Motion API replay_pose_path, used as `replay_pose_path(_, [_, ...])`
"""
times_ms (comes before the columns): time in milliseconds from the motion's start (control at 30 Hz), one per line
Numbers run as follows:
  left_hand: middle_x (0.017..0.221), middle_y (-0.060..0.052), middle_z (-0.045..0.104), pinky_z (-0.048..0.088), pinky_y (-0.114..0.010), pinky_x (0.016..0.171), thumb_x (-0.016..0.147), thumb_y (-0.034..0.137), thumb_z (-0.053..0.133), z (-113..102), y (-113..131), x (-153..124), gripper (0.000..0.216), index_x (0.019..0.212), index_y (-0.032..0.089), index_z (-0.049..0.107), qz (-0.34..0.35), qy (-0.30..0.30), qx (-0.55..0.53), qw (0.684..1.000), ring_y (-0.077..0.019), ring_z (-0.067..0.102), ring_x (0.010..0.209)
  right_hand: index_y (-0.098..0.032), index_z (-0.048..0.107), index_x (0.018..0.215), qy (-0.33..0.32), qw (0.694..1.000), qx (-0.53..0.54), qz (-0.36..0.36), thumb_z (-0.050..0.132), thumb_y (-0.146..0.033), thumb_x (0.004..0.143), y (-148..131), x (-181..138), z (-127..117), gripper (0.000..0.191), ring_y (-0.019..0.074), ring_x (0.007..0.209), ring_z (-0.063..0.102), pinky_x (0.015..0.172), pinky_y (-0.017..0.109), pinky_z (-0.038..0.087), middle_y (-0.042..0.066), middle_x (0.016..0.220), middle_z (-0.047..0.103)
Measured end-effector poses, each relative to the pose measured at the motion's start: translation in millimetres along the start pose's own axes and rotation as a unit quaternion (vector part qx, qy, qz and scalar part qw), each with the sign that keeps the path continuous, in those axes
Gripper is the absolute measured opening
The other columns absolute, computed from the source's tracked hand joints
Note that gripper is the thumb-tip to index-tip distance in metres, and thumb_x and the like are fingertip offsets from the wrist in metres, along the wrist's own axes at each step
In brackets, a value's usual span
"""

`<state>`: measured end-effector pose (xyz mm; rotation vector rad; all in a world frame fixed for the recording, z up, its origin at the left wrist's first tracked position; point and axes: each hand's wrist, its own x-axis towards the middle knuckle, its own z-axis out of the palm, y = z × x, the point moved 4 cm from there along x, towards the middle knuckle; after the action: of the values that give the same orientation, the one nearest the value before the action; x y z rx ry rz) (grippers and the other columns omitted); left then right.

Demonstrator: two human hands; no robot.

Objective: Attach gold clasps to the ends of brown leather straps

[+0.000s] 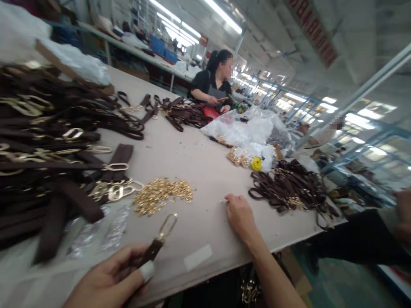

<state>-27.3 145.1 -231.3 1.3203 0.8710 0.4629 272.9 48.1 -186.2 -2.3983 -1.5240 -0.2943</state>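
Observation:
My left hand (112,273) is closed around the end of a dark brown strap (151,252), with a white covering on its thumb. From that end a gold oval ring (168,225) sticks up and to the right. My right hand (238,214) is at the table surface right of centre, its fingers drawn together at a tiny pale thing too small to make out. Between the hands and farther back lies a heap of small gold metal pieces (163,193).
Dark straps with gold rings (64,124) pile up along the left. Another strap bundle (289,186) lies at right, near a yellow tape roll (256,163) and clear plastic bags (247,128). A co-worker (215,81) is at the table's far side. The near table edge (224,273) slants below my hands.

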Motion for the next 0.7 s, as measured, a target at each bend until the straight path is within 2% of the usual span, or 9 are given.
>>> replay_pose_path(67, [0.086, -0.001, 0.072, 0.048, -0.022, 0.064, 0.074, 0.029, 0.072, 2.9, 8.6, -6.4, 0.024, 0.096, 0.020, 0.072, -0.027, -0.015, -0.016, 0.999, -0.0155, 0.062, 0.072, -0.016, 0.063, 0.099, 0.004, 0.997, 0.077, 0.007, 0.049, -0.014, 0.088, -11.6, -9.5, 3.9, 0.018, 0.0229, 0.084, 0.064, 0.080, 0.037, 0.050, 0.010, 0.088, 0.071])
replay_pose_path(133, [0.078, 0.001, 0.067, 0.042, -0.019, 0.058, 0.073, 0.023, 0.070, 5.8, 11.9, -7.9, 0.023, 0.095, 0.018, 0.071, -0.041, -0.016, -0.067, 0.997, -0.0110, 0.055, 0.064, -0.017, 0.061, 0.100, 0.006, 0.975, 0.219, 0.034, 0.056, -0.026, 0.089, -31.9, -21.7, 10.2, 0.015, 0.0212, 0.079, 0.067, 0.076, 0.036, 0.053, 0.008, 0.087, 0.071])
replay_pose_path(233, [0.075, 0.002, 0.063, 0.040, -0.019, 0.058, 0.075, 0.020, 0.066, 9.0, 9.7, -7.8, 0.026, 0.101, 0.017, 0.070, -0.039, -0.010, -0.108, 0.993, -0.0087, 0.051, 0.061, -0.020, 0.062, 0.094, -0.016, 0.868, 0.485, 0.105, 0.072, -0.034, 0.080, -77.2, -46.4, 17.2, 0.022, 0.0181, 0.074, 0.069, 0.069, 0.031, 0.056, 0.003, 0.084, 0.071])
replay_pose_path(267, [0.075, 0.002, 0.063, 0.040, -0.020, 0.059, 0.075, 0.020, 0.065, 9.8, 9.2, -8.6, 0.026, 0.101, 0.016, 0.070, -0.032, -0.008, -0.112, 0.993, -0.0087, 0.050, 0.061, -0.021, 0.063, 0.092, -0.028, 0.836, 0.536, 0.117, 0.075, -0.033, 0.078, -94.5, -54.7, 18.1, 0.022, 0.0169, 0.072, 0.069, 0.068, 0.029, 0.056, 0.002, 0.083, 0.071])
replay_pose_path(300, [0.076, 0.002, 0.063, 0.041, -0.020, 0.059, 0.076, 0.019, 0.065, 10.5, 9.2, -9.9, 0.025, 0.100, 0.016, 0.070, -0.022, -0.009, -0.112, 0.993, -0.0090, 0.051, 0.062, -0.021, 0.063, 0.091, -0.037, 0.821, 0.559, 0.114, 0.076, -0.031, 0.078, -111.0, -61.9, 18.4, 0.021, 0.0158, 0.072, 0.068, 0.068, 0.027, 0.056, 0.001, 0.082, 0.070])
replay_pose_path(367, [0.078, 0.001, 0.065, 0.042, -0.021, 0.061, 0.077, 0.018, 0.064, 11.0, 10.2, -12.5, 0.021, 0.097, 0.016, 0.071, 0.005, -0.010, -0.109, 0.994, -0.0100, 0.052, 0.065, -0.023, 0.064, 0.091, -0.037, 0.822, 0.562, 0.085, 0.073, -0.028, 0.080, -136.8, -71.5, 18.7, 0.015, 0.0145, 0.075, 0.068, 0.069, 0.025, 0.055, 0.000, 0.084, 0.070])
replay_pose_path(433, [0.080, 0.000, 0.067, 0.043, -0.021, 0.064, 0.078, 0.016, 0.062, 9.9, 11.1, -14.3, 0.020, 0.096, 0.017, 0.072, 0.032, -0.006, -0.100, 0.994, -0.0112, 0.055, 0.069, -0.024, 0.066, 0.093, -0.020, 0.848, 0.528, 0.051, 0.070, -0.025, 0.083, -150.5, -75.4, 19.9, 0.011, 0.0139, 0.080, 0.067, 0.074, 0.024, 0.054, 0.000, 0.087, 0.071])
replay_pose_path(567, [0.085, 0.001, 0.069, 0.045, -0.022, 0.071, 0.078, 0.010, 0.058, 6.6, 10.4, -16.4, 0.026, 0.095, 0.021, 0.073, 0.071, 0.013, -0.060, 0.996, -0.0126, 0.058, 0.077, -0.025, 0.067, 0.096, 0.012, 0.899, 0.437, 0.015, 0.067, -0.023, 0.085, -154.3, -76.0, 20.6, 0.011, 0.0130, 0.083, 0.068, 0.076, 0.022, 0.052, -0.001, 0.090, 0.072])
replay_pose_path(700, [0.085, 0.001, 0.068, 0.045, -0.023, 0.074, 0.077, 0.006, 0.056, 5.3, 11.2, -20.1, 0.028, 0.092, 0.022, 0.073, 0.098, 0.033, -0.008, 0.995, -0.0134, 0.058, 0.081, -0.026, 0.066, 0.097, 0.022, 0.914, 0.405, -0.015, 0.067, -0.023, 0.086, -152.8, -76.5, 17.3, 0.011, 0.0134, 0.085, 0.069, 0.078, 0.023, 0.052, -0.002, 0.092, 0.073])
